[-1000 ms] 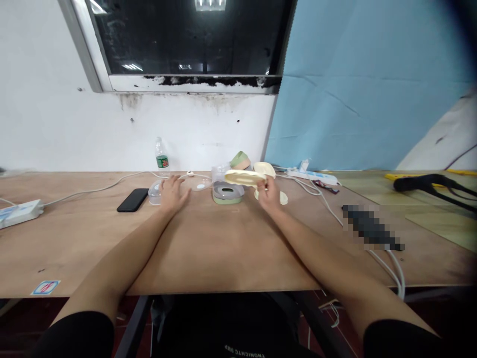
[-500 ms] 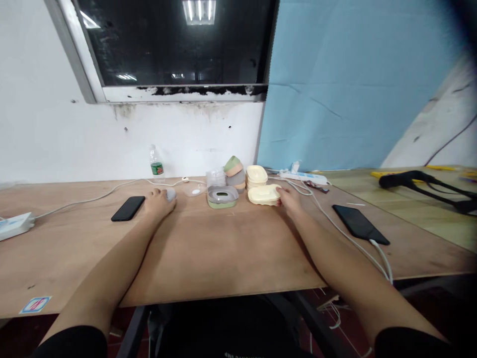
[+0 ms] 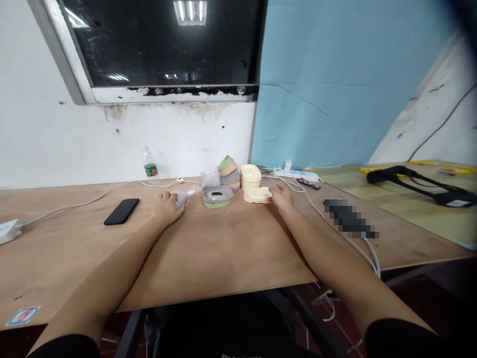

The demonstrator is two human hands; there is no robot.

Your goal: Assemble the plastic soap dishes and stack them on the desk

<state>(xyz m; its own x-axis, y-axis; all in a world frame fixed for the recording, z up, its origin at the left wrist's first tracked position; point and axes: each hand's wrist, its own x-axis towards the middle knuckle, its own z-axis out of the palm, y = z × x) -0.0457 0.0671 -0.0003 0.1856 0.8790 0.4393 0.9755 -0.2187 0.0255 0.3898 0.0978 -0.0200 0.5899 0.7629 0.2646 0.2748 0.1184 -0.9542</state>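
My left hand (image 3: 167, 209) is closed around a small, see-through greyish plastic piece (image 3: 181, 200), held low over the table; its exact shape is partly hidden by the fingers. At the right edge of a shallow cream plastic tray (image 3: 257, 195) with a wavy rim, my right hand (image 3: 281, 199) has its fingers pinched together. Between the hands stands an oval container (image 3: 217, 197), grey on top and green below, with a slot in its middle. A stack of cream pieces (image 3: 250, 176) rises just behind the tray.
Clear plastic pieces (image 3: 210, 177) and green, orange and grey bowls (image 3: 230, 174) are stacked by the wall. A clear flat lid (image 3: 194, 190), bottle (image 3: 150, 166) and black phone (image 3: 121, 211) lie leftward. To the right are a power strip (image 3: 298, 175) and white cables (image 3: 352, 241).
My left hand has moved right with the see-through piece. The cream item at my right hand looks flatter than before. The whole view has shifted slightly.
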